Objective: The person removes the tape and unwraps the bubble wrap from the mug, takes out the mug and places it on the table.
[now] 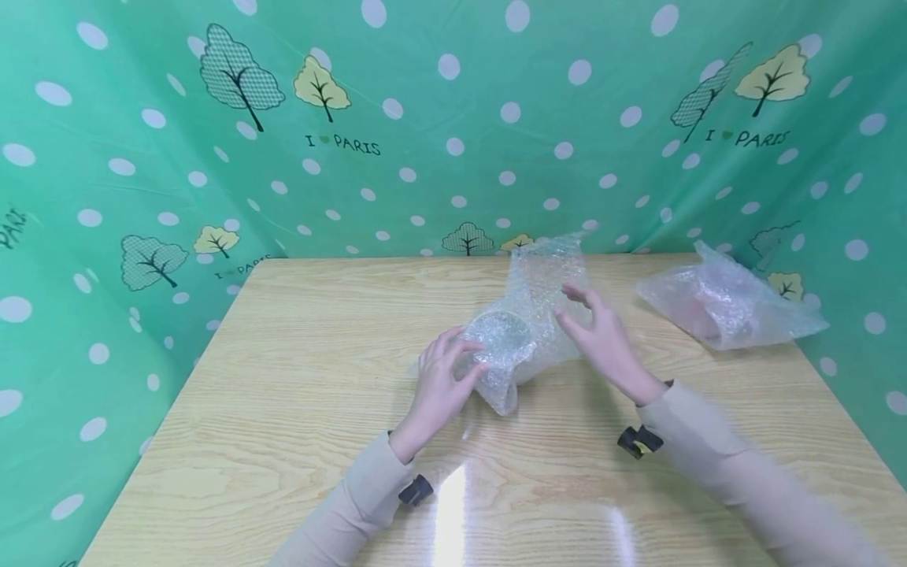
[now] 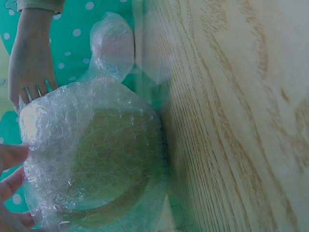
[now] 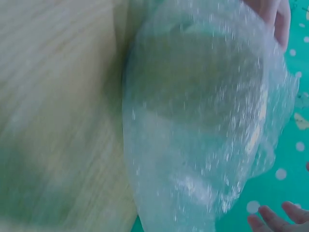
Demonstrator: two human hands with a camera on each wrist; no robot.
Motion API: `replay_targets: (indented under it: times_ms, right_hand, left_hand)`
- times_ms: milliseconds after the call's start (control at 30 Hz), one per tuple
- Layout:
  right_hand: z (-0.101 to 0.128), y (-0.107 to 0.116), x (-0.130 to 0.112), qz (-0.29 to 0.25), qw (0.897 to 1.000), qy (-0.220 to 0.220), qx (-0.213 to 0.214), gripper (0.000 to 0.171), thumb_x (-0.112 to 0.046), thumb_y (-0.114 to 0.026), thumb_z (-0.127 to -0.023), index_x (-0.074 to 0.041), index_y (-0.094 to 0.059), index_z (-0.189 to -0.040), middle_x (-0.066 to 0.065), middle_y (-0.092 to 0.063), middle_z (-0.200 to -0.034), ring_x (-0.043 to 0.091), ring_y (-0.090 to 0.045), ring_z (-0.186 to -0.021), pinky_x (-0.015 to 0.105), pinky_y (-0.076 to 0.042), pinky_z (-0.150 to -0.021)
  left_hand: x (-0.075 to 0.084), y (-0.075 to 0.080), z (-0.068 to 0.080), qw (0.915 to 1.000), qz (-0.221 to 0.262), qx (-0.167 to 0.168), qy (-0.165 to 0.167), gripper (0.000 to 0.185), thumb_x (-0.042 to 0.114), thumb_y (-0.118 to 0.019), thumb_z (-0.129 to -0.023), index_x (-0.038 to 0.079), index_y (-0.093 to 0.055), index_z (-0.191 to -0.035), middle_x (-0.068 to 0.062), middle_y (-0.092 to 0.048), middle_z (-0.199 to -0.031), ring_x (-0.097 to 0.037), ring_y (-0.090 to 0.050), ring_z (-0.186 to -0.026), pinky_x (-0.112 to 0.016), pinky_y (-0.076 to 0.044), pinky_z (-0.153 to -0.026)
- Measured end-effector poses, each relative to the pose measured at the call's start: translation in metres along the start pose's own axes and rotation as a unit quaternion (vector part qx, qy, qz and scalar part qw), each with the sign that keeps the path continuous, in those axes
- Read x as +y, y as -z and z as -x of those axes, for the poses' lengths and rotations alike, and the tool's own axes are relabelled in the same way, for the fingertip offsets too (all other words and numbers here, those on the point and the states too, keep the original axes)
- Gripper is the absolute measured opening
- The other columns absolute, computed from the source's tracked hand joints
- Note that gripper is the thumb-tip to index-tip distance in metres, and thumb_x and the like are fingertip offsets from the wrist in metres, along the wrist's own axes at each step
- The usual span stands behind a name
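A clear round bowl (image 2: 111, 154) wrapped in bubble wrap (image 1: 549, 279) sits near the middle of the wooden table, its circular rim facing up. Through the plastic, its shape looks blurred and greenish. My left hand (image 1: 441, 386) holds the wrapped bowl at its near left side, fingers and thumb bent over the rim. In the left wrist view its fingertips (image 2: 12, 186) rest against the plastic. To the right, my right hand (image 1: 602, 339) hovers by the loose sheet that stands up behind the bowl, thumb and fingers spread apart with nothing between them.
Another bubble-wrapped bundle (image 1: 730, 303), pinkish inside, lies at the table's back right corner. The wooden table (image 1: 283, 378) meets a green dotted curtain (image 1: 425, 94) behind and at both sides. A small black camera is strapped to each wrist.
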State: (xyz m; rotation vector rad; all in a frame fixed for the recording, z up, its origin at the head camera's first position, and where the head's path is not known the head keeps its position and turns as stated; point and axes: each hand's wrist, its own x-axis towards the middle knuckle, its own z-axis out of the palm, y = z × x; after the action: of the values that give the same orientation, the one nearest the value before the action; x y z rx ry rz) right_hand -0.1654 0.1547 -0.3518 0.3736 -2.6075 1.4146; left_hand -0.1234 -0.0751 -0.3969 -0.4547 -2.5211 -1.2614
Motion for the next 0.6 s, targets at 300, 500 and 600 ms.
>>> replay_targets:
  times_ms: [300, 500, 600]
  right_hand:
    - [0.020, -0.014, -0.009, 0.010, 0.999, -0.009, -0.048, 0.062, -0.029, -0.057, -0.086, -0.001, -0.030, -0.134, 0.017, -0.033, -0.137, 0.033, -0.027, -0.127, 0.051, -0.020, -0.104]
    - [0.027, -0.025, -0.008, 0.009, 0.999, -0.001, -0.052, 0.066, -0.028, -0.060, -0.084, -0.002, -0.028, -0.135, 0.017, -0.030, -0.138, 0.035, -0.025, -0.127, 0.054, -0.020, -0.103]
    - [0.030, -0.031, -0.007, 0.008, 0.999, 0.009, -0.046, 0.067, -0.025, -0.062, -0.082, -0.001, -0.028, -0.135, 0.018, -0.029, -0.139, 0.035, -0.024, -0.127, 0.055, -0.020, -0.103]
  left_hand:
    - [0.000, 0.000, 0.000, 1.0000, -0.003, 0.000, -0.006, 0.025, 0.024, -0.065, -0.079, 0.012, -0.061, -0.102, -0.011, -0.045, -0.128, -0.027, -0.038, -0.119, -0.049, -0.018, -0.103]
    - [0.000, 0.000, 0.000, 0.9999, -0.005, -0.001, -0.009, 0.026, 0.024, -0.065, -0.079, 0.012, -0.061, -0.102, -0.011, -0.045, -0.128, -0.027, -0.038, -0.120, -0.050, -0.019, -0.103]
    - [0.000, 0.000, 0.000, 0.9999, -0.007, -0.001, -0.011, 0.027, 0.024, -0.065, -0.079, 0.012, -0.061, -0.102, -0.012, -0.045, -0.129, -0.028, -0.038, -0.119, -0.050, -0.020, -0.102]
